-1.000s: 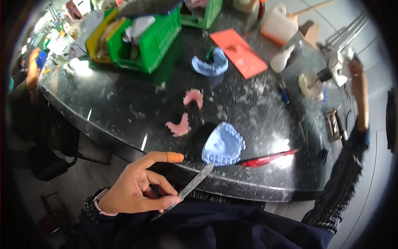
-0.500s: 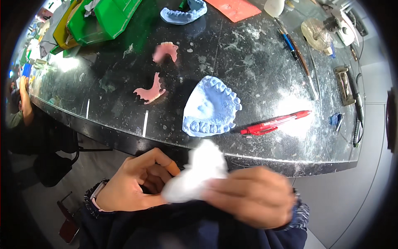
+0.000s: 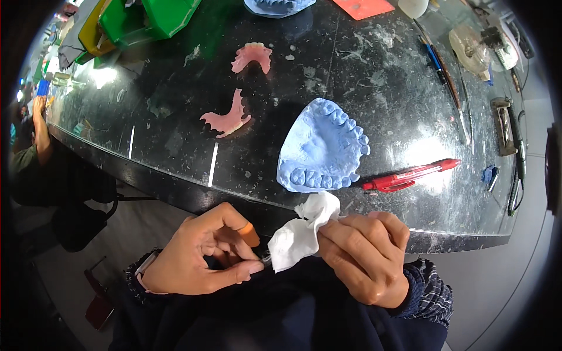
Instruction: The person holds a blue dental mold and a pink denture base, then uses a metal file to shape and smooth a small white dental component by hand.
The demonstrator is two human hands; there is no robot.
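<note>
My right hand (image 3: 369, 254) pinches a crumpled white tissue (image 3: 295, 240) in front of the table edge. Beside it, my left hand (image 3: 213, 251) is closed, with an orange band round one finger. Between its thumb and fingertips sticks out a small, shiny, wire-like thing (image 3: 267, 256), mostly hidden, close to the tissue. Just beyond the tissue lies a blue dental cast (image 3: 322, 146) with a row of teeth. Two pink denture bases, one curved (image 3: 253, 57) and one hooked (image 3: 229, 117), rest to its left. A red pen (image 3: 413, 175) lies right of the cast.
A second blue cast (image 3: 280, 6) and an orange-red sheet (image 3: 364, 7) lie at the far edge. Green bins (image 3: 167, 17) stand far left. Slim tools (image 3: 448, 82) and a black-handled tool with a cord (image 3: 518, 140) lie right. Another person's arm (image 3: 41, 128) shows at the left.
The tissue, blurred before and against my left fingers, is now drawn slightly right and hangs spread out. A small shiny thing now shows at my left fingertips. The view has shifted slightly.
</note>
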